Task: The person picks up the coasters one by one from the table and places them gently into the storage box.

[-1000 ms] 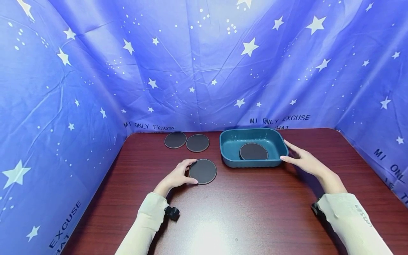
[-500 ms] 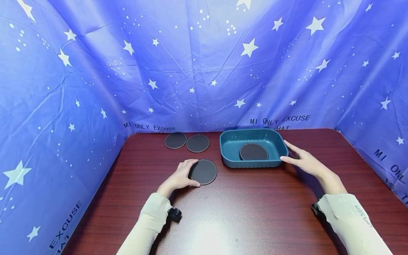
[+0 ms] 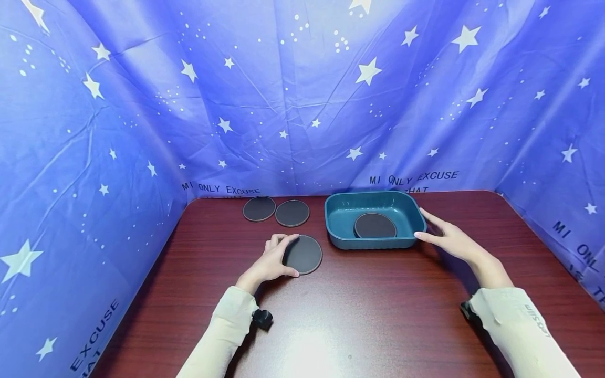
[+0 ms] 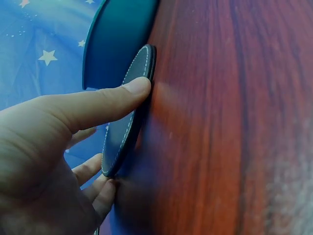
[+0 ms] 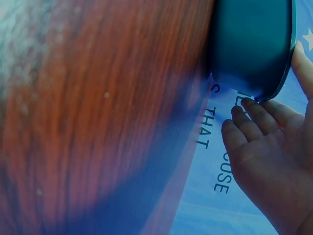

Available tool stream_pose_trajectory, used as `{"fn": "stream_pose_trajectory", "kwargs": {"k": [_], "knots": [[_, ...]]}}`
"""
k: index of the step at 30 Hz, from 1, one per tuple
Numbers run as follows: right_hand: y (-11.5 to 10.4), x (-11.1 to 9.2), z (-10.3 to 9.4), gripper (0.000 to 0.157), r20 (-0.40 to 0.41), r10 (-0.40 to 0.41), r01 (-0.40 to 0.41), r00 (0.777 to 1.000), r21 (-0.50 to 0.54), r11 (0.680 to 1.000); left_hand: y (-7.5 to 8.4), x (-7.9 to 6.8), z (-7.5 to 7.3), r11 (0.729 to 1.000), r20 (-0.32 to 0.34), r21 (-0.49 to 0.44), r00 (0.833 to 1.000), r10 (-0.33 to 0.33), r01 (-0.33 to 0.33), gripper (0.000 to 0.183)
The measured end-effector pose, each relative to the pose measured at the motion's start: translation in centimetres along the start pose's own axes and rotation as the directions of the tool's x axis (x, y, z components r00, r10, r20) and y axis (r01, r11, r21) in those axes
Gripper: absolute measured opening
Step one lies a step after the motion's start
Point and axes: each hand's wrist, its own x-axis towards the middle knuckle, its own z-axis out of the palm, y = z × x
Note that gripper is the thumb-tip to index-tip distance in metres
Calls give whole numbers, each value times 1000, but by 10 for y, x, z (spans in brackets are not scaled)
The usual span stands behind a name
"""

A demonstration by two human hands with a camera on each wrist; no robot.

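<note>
In the head view my left hand (image 3: 269,263) holds a round black coaster (image 3: 304,254) by its left side. Seen from the left wrist, the thumb lies along the near edge of the coaster (image 4: 124,127), which has pale stitching, and fingertips meet its lower edge. My right hand (image 3: 449,239) touches the right end of a teal rectangular dish (image 3: 368,243), thumb at the near corner and fingers fairly straight. From the right wrist, fingertips of the right hand (image 5: 274,132) rest against the outside of the dish (image 5: 252,54). Inside the dish lies another dark coaster (image 3: 375,226).
Two more black coasters, a left one (image 3: 259,209) and a right one (image 3: 292,213), lie side by side near the back of the reddish wooden table (image 3: 378,304). A blue star-printed curtain (image 3: 293,105) hangs behind the table and along both sides.
My left hand has shifted slightly to the right, its thumb and fingers reaching further round the coaster. The right hand and the dish stay in place.
</note>
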Motion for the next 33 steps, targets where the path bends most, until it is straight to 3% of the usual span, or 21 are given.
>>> {"fn": "stream_pose_trajectory", "kwargs": {"k": [8, 15, 24, 28, 33], "knots": [[0, 0, 1, 84, -4, -11, 11, 1000, 15, 1000, -1, 1, -7, 998, -108, -59, 994, -3, -3, 92], [2, 0, 1, 84, -5, -20, 20, 1000, 21, 1000, 0, 1, -15, 991, -163, -111, 982, -94, 76, 71], [1, 1, 0, 84, -2, -6, 6, 1000, -15, 1000, 0, 2, -21, 968, -219, -186, 953, -208, 168, 45], [0, 2, 0, 84, 2, -7, 7, 1000, -22, 1000, -1, 2, -22, 948, -218, -272, 949, -229, 166, 40], [-1, 2, 0, 84, 5, -3, 3, 1000, -17, 1000, -4, 3, -22, 904, -203, -405, 951, -234, 135, 37]]}}
